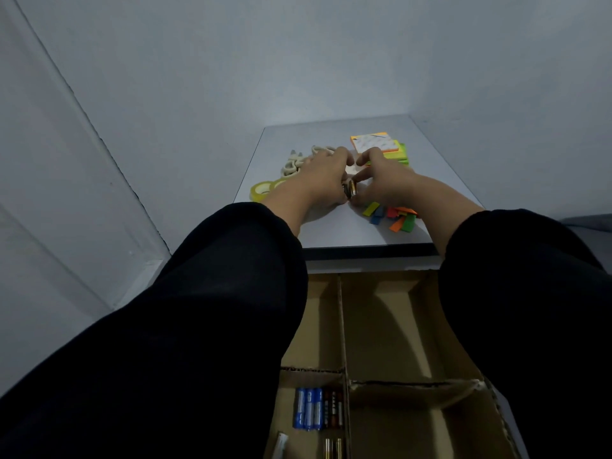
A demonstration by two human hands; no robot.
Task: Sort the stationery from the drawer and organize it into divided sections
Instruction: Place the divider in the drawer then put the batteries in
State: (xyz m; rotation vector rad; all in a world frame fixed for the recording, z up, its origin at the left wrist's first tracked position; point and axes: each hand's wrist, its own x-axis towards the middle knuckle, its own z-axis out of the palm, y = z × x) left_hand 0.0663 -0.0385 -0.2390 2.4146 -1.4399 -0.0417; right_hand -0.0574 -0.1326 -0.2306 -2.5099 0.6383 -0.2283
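Two hands meet at the middle of the tabletop; the left hand and the right hand both curl their fingers around a small bundle of batteries held between them, their metal ends facing the camera. Left of the hands lie cream scissors and, nearer, a roll of yellow tape. Far right of the hands sits a stack of sticky notes, orange on top with green below. Just near and right of the right hand is a loose scatter of coloured paper tabs. Below the tabletop's near edge stands a cardboard divider box. Its near left section holds blue batteries side by side with dark ones, and two gold batteries nearer still
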